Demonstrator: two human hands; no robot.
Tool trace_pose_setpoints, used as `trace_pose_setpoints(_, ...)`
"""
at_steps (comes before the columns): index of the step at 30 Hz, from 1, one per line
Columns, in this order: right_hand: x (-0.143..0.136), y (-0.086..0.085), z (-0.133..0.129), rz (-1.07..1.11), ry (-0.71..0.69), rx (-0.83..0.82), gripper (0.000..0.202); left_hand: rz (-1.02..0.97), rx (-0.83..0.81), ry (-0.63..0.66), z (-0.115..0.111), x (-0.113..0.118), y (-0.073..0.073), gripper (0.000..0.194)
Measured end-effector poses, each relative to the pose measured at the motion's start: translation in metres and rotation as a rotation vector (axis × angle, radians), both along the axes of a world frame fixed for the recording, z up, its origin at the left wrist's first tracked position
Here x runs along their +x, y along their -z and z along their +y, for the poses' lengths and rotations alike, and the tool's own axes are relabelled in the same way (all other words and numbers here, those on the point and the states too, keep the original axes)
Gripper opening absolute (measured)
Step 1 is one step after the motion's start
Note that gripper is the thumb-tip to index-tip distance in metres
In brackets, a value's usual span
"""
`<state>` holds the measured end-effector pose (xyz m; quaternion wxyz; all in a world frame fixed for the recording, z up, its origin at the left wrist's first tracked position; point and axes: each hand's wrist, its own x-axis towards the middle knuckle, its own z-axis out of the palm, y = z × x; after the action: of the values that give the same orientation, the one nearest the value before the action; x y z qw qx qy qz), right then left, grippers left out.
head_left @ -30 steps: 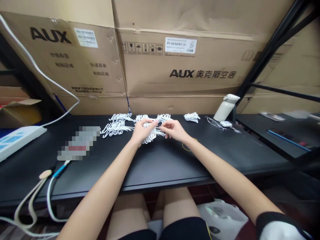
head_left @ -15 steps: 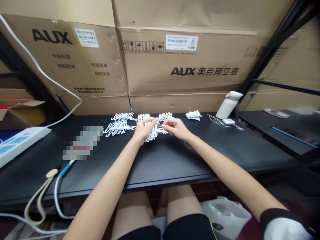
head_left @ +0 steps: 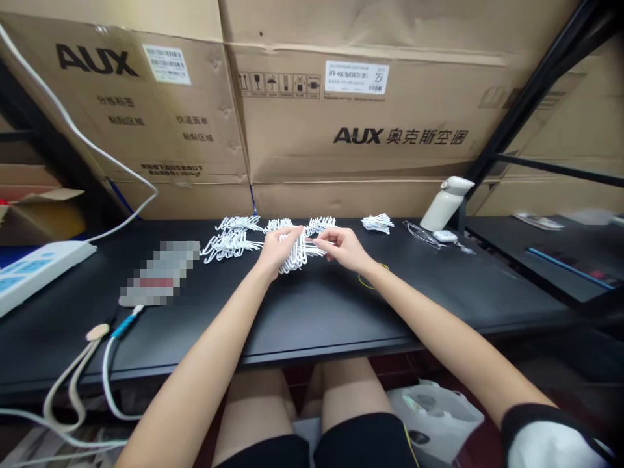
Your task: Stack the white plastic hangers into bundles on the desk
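Note:
My left hand [head_left: 279, 253] is closed around a bundle of white hooks [head_left: 294, 259], holding it just above the black table [head_left: 322, 322]. Bent ends of the hooks hang below the fingers, and straight ends point to the right. My right hand [head_left: 345, 249] pinches at those straight ends with thumb and index finger; fine detail at the fingertips is too small to make out. Behind and left of my hands lie several more piles of white hooks [head_left: 229, 246]. A separate white bundle [head_left: 377, 223] rests farther right. A thin yellow loop [head_left: 369, 281] lies by my right wrist.
A white bottle [head_left: 446, 203], glasses [head_left: 422, 235] and a small white case [head_left: 444, 236] stand at the back right. On the left are a blurred-out device [head_left: 163, 273], its cable and a power strip [head_left: 36, 273]. Cardboard [head_left: 292, 156] closes off the back.
The left hand's grip on the hooks has shifted slightly, showing more of their bent ends. My right fingers stay at the straight ends. The camera view has moved a little.

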<state>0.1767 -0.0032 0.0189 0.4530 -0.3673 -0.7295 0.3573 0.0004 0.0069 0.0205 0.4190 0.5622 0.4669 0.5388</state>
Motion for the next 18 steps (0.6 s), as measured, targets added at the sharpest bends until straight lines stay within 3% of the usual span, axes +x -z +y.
trace_pose_setpoints(18, -0.0023, 0.0006, -0.0028, 0.123, 0.134, 0.062, 0.037, -0.044, -0.060, -0.005, 0.0009, -0.0003, 0.0013, 0.035)
